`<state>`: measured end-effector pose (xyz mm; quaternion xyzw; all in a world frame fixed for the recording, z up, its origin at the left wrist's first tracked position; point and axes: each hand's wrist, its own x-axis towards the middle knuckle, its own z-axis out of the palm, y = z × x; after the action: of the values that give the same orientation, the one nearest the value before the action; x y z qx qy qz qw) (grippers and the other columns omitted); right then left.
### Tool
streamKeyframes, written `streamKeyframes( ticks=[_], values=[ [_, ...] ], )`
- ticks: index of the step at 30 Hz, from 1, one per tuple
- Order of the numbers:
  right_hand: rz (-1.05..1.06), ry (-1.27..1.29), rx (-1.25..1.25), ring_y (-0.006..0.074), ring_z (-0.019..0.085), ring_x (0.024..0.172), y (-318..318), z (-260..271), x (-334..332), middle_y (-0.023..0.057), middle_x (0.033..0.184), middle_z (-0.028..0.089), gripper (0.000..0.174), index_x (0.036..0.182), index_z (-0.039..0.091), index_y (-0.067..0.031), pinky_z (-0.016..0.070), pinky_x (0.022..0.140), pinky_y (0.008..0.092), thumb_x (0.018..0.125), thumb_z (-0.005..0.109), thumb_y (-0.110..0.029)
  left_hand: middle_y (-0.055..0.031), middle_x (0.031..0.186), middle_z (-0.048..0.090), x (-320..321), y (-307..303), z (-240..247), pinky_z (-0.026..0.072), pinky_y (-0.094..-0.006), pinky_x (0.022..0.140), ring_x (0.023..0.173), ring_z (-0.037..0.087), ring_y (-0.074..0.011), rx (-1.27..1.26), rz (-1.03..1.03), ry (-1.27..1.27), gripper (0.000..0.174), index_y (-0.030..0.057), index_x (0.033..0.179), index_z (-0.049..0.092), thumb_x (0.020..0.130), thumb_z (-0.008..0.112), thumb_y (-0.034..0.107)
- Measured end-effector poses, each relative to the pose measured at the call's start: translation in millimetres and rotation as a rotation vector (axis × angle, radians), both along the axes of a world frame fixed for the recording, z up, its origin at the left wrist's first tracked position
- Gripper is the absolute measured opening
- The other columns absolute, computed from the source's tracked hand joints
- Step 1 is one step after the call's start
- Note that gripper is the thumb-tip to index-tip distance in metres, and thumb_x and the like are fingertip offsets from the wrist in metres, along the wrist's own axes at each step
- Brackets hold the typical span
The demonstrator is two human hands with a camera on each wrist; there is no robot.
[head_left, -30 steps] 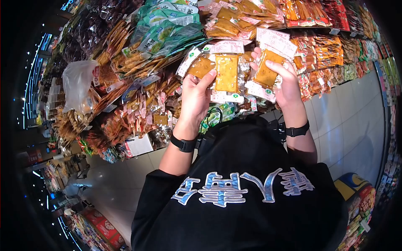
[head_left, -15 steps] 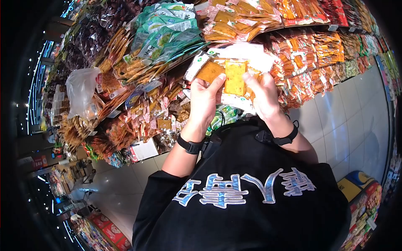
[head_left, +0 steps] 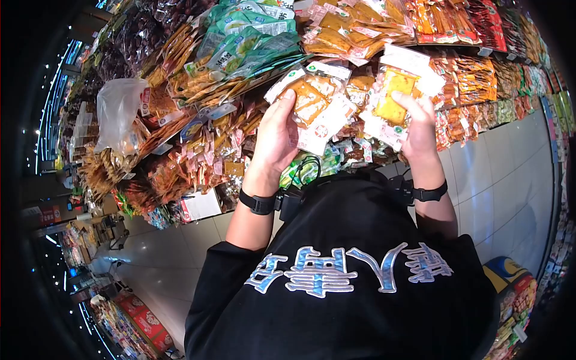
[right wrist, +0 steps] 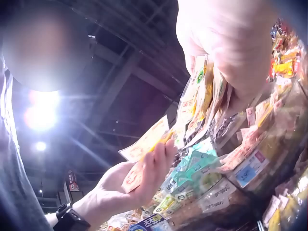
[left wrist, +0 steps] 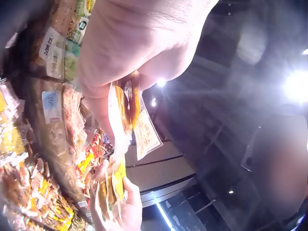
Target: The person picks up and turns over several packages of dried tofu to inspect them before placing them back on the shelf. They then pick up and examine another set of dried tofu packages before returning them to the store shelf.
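My left hand (head_left: 278, 137) grips a few clear snack packets (head_left: 313, 103) with brown-orange flat pieces inside and white printed labels, its thumb lying across the front. To the right, my right hand (head_left: 420, 132) holds a small stack of similar packets (head_left: 393, 99), a yellow flat piece on top under the thumb. A gap separates the two hands. In the left wrist view the packets (left wrist: 126, 108) show edge-on below the left hand. In the right wrist view, several layered packets (right wrist: 204, 94) hang pinched in the right hand.
Beyond the hands are sloping displays heaped with packaged snacks, among them green pouches (head_left: 252, 36) and orange packets (head_left: 354, 30). A translucent plastic bag (head_left: 118, 114) lies at the left. Tiled floor (head_left: 495, 174) runs along the right.
My hands came together over the packets, then moved apart again. The yellow piece in front of the left stack no longer shows there; a yellow piece now tops the right stack.
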<state>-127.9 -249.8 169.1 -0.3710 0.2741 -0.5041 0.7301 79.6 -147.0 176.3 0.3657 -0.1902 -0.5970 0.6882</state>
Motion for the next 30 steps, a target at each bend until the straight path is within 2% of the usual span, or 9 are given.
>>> streamKeyframes(
  ticks=[4, 11, 14, 15, 19, 22, 23, 27, 30],
  values=[
    [0.028, -0.004, -0.043, 0.0235, 0.066, 0.099, -9, -5, -7, 0.0160, 0.110, 0.066, 0.036, 0.121, 0.055, 0.0058, 0.0540, 0.086, 0.0357, 0.085, 0.055, 0.001, -0.0158, 0.120, 0.063, 2, 4, -2, 0.0521, -0.0377, 0.094, 0.109, 0.063, -0.0232, -0.017, -0.043, -0.048, 0.034, -0.0050, 0.126, 0.052, 0.100, 0.049, 0.018],
    [0.075, 0.064, 0.014, 0.0180, 0.065, 0.094, 5, -12, 2, 0.0118, 0.107, 0.065, 0.036, 0.118, 0.055, 0.0027, 0.0549, 0.082, 0.0321, 0.083, 0.061, -0.003, -0.0103, 0.114, 0.065, -14, 0, -1, 0.0552, -0.0298, 0.084, 0.099, 0.065, -0.0144, -0.045, 0.040, -0.139, 0.027, 0.0001, 0.120, 0.057, 0.094, 0.059, 0.008],
    [0.169, 0.073, 0.105, 0.0169, 0.066, 0.091, 18, 0, 6, 0.0108, 0.106, 0.065, 0.038, 0.119, 0.054, 0.0025, 0.0554, 0.079, 0.0308, 0.082, 0.062, -0.004, -0.0090, 0.113, 0.065, -11, -2, -10, 0.0544, -0.0278, 0.081, 0.098, 0.065, -0.0128, -0.029, 0.060, -0.233, 0.031, 0.0007, 0.120, 0.055, 0.091, 0.063, 0.005],
    [0.215, 0.024, 0.092, 0.0213, 0.065, 0.100, 19, -8, 6, 0.0137, 0.110, 0.065, 0.039, 0.124, 0.051, 0.0033, 0.0545, 0.086, 0.0352, 0.086, 0.058, -0.002, -0.0083, 0.112, 0.066, -11, -2, -11, 0.0537, -0.0260, 0.079, 0.097, 0.064, -0.0118, -0.034, 0.056, -0.252, 0.034, 0.0009, 0.121, 0.054, 0.089, 0.065, 0.003],
    [0.286, 0.194, 0.035, 0.0163, 0.065, 0.097, 32, -10, 18, 0.0092, 0.109, 0.064, 0.043, 0.122, 0.052, 0.0028, 0.0551, 0.081, 0.0307, 0.081, 0.067, 0.007, -0.0074, 0.111, 0.066, -24, -3, -6, 0.0519, -0.0262, 0.084, 0.099, 0.063, -0.0121, -0.066, 0.101, -0.241, 0.038, 0.0006, 0.122, 0.052, 0.087, 0.065, 0.000],
    [0.271, 0.194, -0.090, 0.0141, 0.065, 0.093, 40, -14, 23, 0.0075, 0.103, 0.065, 0.042, 0.120, 0.053, 0.0030, 0.0544, 0.079, 0.0281, 0.081, 0.067, 0.006, -0.0076, 0.112, 0.065, -23, 0, -9, 0.0519, -0.0275, 0.086, 0.100, 0.063, -0.0126, -0.026, 0.110, -0.279, 0.036, 0.0005, 0.122, 0.052, 0.088, 0.064, 0.000],
    [0.328, 0.231, -0.103, 0.0129, 0.064, 0.093, 37, -18, 19, 0.0068, 0.103, 0.065, 0.041, 0.120, 0.054, 0.0029, 0.0531, 0.080, 0.0260, 0.081, 0.067, 0.006, -0.0061, 0.108, 0.067, -26, -3, -10, 0.0513, -0.0248, 0.080, 0.095, 0.064, -0.0099, -0.055, 0.174, -0.203, 0.031, 0.0013, 0.118, 0.055, 0.089, 0.065, 0.004],
    [0.471, 0.323, -0.033, 0.0134, 0.064, 0.096, 33, -15, 10, 0.0081, 0.109, 0.064, 0.042, 0.121, 0.054, 0.0031, 0.0526, 0.081, 0.0260, 0.081, 0.067, 0.005, -0.0036, 0.095, 0.069, -15, 2, -10, 0.0503, -0.0226, 0.077, 0.085, 0.064, -0.0071, 0.039, 0.250, -0.264, 0.018, 0.0028, 0.106, 0.063, 0.093, 0.064, 0.014],
    [0.509, 0.343, 0.022, 0.0142, 0.064, 0.096, 28, -15, 4, 0.0090, 0.111, 0.065, 0.042, 0.121, 0.056, 0.0032, 0.0528, 0.081, 0.0276, 0.080, 0.067, 0.004, -0.0043, 0.091, 0.069, -6, 8, -16, 0.0519, -0.0219, 0.068, 0.075, 0.064, -0.0078, 0.082, 0.200, -0.309, 0.017, 0.0022, 0.104, 0.063, 0.094, 0.063, 0.016]
  ],
)
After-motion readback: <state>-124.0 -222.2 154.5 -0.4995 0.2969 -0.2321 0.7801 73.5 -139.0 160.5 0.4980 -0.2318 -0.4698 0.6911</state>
